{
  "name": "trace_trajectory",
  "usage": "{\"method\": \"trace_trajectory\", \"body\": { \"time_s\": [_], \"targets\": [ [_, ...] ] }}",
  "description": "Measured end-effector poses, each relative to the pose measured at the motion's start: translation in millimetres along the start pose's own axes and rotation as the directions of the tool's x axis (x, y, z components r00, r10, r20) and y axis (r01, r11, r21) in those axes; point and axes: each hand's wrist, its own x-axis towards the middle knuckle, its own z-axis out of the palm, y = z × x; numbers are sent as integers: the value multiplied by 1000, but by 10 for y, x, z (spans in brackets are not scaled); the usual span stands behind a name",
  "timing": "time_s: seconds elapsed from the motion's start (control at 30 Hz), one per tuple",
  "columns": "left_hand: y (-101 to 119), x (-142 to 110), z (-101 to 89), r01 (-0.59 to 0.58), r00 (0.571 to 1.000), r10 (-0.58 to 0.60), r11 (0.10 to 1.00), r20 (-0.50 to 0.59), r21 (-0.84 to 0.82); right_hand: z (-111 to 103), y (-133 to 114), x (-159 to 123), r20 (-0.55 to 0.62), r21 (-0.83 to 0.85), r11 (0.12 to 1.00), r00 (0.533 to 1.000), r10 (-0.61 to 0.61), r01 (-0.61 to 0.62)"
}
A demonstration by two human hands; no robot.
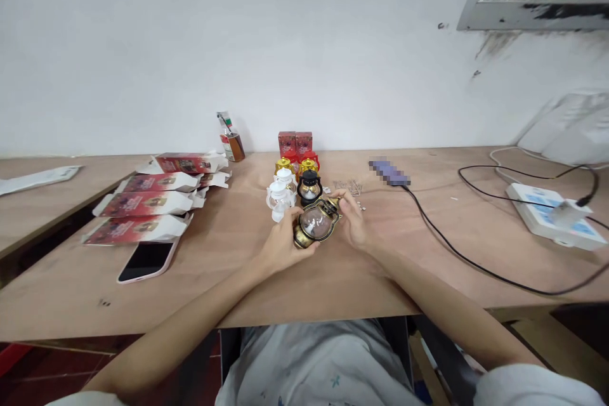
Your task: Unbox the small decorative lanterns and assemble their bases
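A small bronze-coloured lantern [318, 223] with a clear globe lies tilted between my hands, its top pointing up and right. My left hand [285, 238] is closed round its base. The fingers of my right hand [351, 219] are closed at the lantern's top end, by the cap and handle. Just beyond stand a black lantern [309, 188] and two white lanterns, the nearer white lantern [280, 198] close to my left fingers. Behind them are gold lanterns [307, 169] and red lanterns [310, 157]. Small loose metal pieces [351, 187] lie past my right hand.
Two red boxes [295, 141] stand by the wall. Several flattened red cartons [143, 204] and a pink-edged phone [147, 261] lie on the left. A bottle of brown liquid [233, 144] stands behind. On the right are a purple phone [391, 173], black cable [442, 238] and power strip [547, 212].
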Motion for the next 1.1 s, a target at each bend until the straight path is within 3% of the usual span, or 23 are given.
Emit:
{"method": "trace_trajectory", "body": {
  "time_s": [0.07, 0.17, 0.23, 0.27, 0.4, 0.6, 0.73, 0.87, 1.0, 1.1],
  "targets": [
    [-17, -38, 9, -23, 999, 24, 999, 27, -41, 5, -41, 8, 80, 112, 977, 982, 173, -181],
    [-60, -73, 15, -93, 995, 95, 994, 30, -55, 16, -82, 17, 246, 170, 869, 874, 419, -464],
    [-87, -78, 14, -137, 990, 139, 989, 21, -53, 14, -82, 21, 345, 139, 813, 797, 495, -565],
    [-95, -75, 13, -158, 987, 159, 986, 15, -60, 7, -74, 24, 367, 126, 805, 781, 504, -579],
    [-90, -43, -16, -204, 978, 206, 969, 1, -138, -59, -27, 64, 302, 143, 838, 830, 469, -526],
    [-17, 31, -117, -101, 993, 112, 970, 36, -221, -97, 11, 142, 78, 292, 836, 883, 463, -465],
    [-6, 27, -134, -117, 992, 123, 965, 9, -236, -67, -45, 114, 135, 332, 816, 880, 456, -474],
    [-30, -11, -104, -155, 988, 151, 955, -33, -255, -52, -90, 90, 234, 243, 821, 853, 468, -517],
    [-48, -19, -90, -134, 991, 134, 962, -13, -239, -63, -53, 116, 154, 192, 827, 848, 507, -529],
    [-56, -5, -81, -97, 994, 103, 979, 25, -179, -94, -21, 144, 50, 193, 851, 871, 488, -488]
  ]
}}
